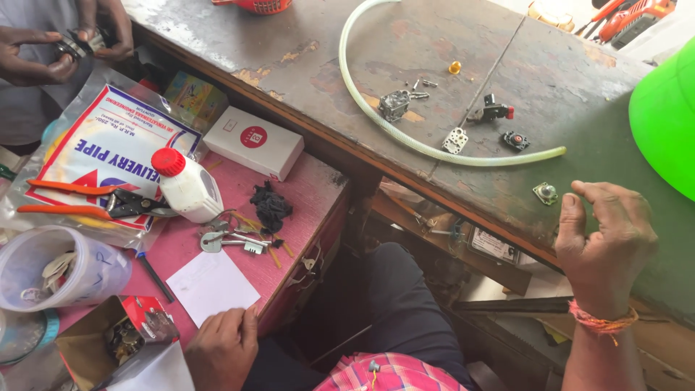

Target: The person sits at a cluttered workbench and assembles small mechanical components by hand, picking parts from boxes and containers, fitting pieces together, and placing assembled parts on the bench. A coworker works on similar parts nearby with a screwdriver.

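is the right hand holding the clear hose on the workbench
No, the right hand rests curled at the bench edge, apart from the clear hose.

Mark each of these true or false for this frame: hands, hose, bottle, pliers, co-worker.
1. The right hand rests on the dark workbench near a small square metal part. True.
2. The left hand grips the orange-handled pliers. False: it rests empty on the pink table edge, beside a white paper slip.
3. A clear hose curves across the workbench. True.
4. The white bottle has a green cap. False: red.
5. Another person's hands hold a small part at top left. True.
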